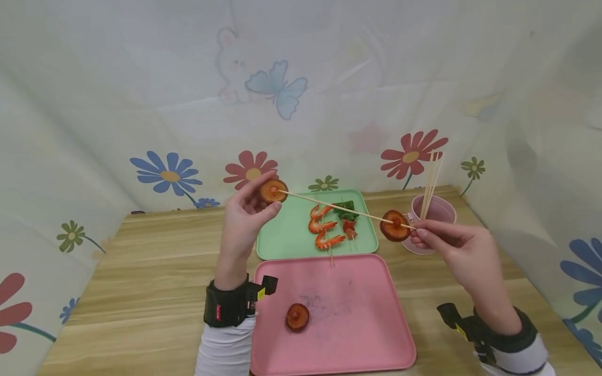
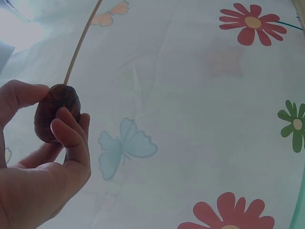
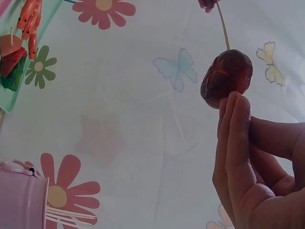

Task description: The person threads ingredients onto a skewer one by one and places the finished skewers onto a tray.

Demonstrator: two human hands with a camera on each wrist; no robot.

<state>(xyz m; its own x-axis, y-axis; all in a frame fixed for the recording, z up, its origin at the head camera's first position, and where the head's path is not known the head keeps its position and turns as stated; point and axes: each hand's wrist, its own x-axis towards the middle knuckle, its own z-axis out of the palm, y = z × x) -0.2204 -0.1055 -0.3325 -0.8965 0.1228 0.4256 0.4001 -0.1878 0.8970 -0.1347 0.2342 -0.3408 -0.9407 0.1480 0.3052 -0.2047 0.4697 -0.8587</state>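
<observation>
In the head view my left hand [image 1: 244, 214] pinches a brown mushroom [image 1: 274, 191] between thumb and fingers, its underside toward me. The tip of a thin wooden skewer [image 1: 334, 206] meets that mushroom; whether it has gone in cannot be told. My right hand [image 1: 458, 250] pinches the skewer's other end, just behind a second mushroom [image 1: 395, 226] threaded on it. In the left wrist view the held mushroom [image 2: 56, 112] shows its dark cap. A third mushroom [image 1: 297, 317] lies on the pink tray [image 1: 357, 313].
Behind the pink tray a green tray [image 1: 282, 240] holds skewered shrimp [image 1: 324, 225] and a skewer with green and red pieces [image 1: 349, 216]. A pink cup [image 1: 439, 206] with several bare skewers [image 1: 430, 188] stands at the right. Floral sheeting surrounds the wooden table [image 1: 155, 277].
</observation>
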